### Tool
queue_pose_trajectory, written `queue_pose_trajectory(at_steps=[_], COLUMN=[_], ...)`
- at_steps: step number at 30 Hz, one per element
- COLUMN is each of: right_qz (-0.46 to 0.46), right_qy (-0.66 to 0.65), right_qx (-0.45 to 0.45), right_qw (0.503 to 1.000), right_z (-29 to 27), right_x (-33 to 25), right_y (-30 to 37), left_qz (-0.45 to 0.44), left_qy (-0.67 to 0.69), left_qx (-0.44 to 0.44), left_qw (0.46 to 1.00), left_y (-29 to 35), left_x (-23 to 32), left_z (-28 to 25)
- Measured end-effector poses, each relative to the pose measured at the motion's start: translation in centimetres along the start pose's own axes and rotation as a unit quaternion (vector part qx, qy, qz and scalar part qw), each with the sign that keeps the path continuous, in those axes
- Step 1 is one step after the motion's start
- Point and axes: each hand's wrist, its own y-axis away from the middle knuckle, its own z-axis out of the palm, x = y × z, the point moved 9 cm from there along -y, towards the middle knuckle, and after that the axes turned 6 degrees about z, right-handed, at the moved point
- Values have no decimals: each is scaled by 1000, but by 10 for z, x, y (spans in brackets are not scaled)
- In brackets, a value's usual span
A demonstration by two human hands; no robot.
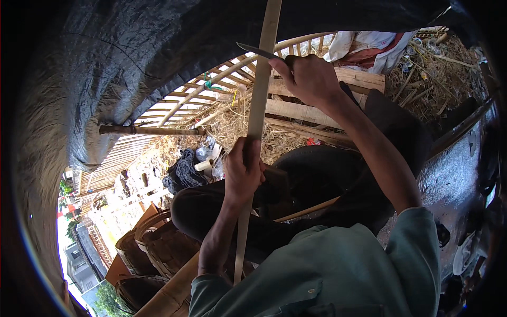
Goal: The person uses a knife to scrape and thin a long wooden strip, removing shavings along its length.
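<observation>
Fingers (253, 150) of my left hand (242, 171) are closed around one long, pale strip (257, 108), which runs near to far before me, its far end leaving view. My right hand (314, 79) grips one knife (253, 50); its blade crosses the strip, the tip projecting past the left edge. Between my two hands lies uncovered strip. Right: one slatted wooden pallet (302, 111). Far left: slatted fencing (113, 158).

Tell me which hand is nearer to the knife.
Right. The right hand grips the knife, its blade across the pale strip; the left hand is apart from the knife, closed around the strip lower in the picture.
</observation>
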Motion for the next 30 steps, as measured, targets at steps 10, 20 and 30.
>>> queue_pose_trajectory(at_steps=[10,20,30], right_qz=[-101,-149,-164], right_qy=[-83,-133,-76], right_qx=[-80,-154,-180], right_qw=[988,968,967], right_z=[11,27,29], right_x=[-41,-67,-81], right_y=[49,86,91], left_qz=[-45,-62,-120], left_qy=[123,199,173], left_qx=[-39,-56,-23], left_qw=[991,977,977], left_y=[-2,0,-2], left_x=[-13,-17,-31], left_z=[3,3,0])
